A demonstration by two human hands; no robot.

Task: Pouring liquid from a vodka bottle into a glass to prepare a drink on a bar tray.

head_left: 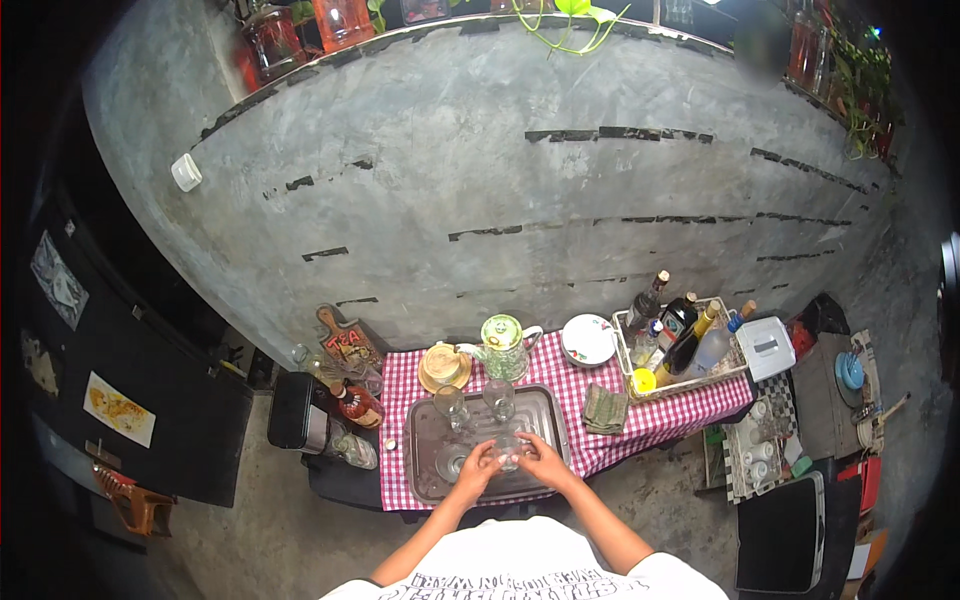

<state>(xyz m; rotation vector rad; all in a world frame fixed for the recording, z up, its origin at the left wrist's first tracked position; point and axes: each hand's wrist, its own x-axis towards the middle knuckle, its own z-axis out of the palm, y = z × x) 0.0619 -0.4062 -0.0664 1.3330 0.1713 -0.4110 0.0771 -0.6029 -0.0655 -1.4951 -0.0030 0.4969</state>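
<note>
Over the front of a brown tray (553, 418), my left hand (478, 468) and my right hand (544, 464) hold a clear glass (508, 448) between them. The fingers of both hands are closed on its sides, and its exact shape is hard to make out. Two other clear glasses stand farther back on the tray, a left glass (451, 403) and a right glass (499, 397). Beside my left hand, a clear round glass piece (451, 462) rests on the tray.
Behind the tray are a green patterned teapot (506, 352) and a round tan lidded container (444, 366). To the right are a white bowl (588, 341), a folded green cloth (605, 410) and a basket (690, 380) of bottles. A brown bottle (358, 405) stands left of the checkered tablecloth (394, 455).
</note>
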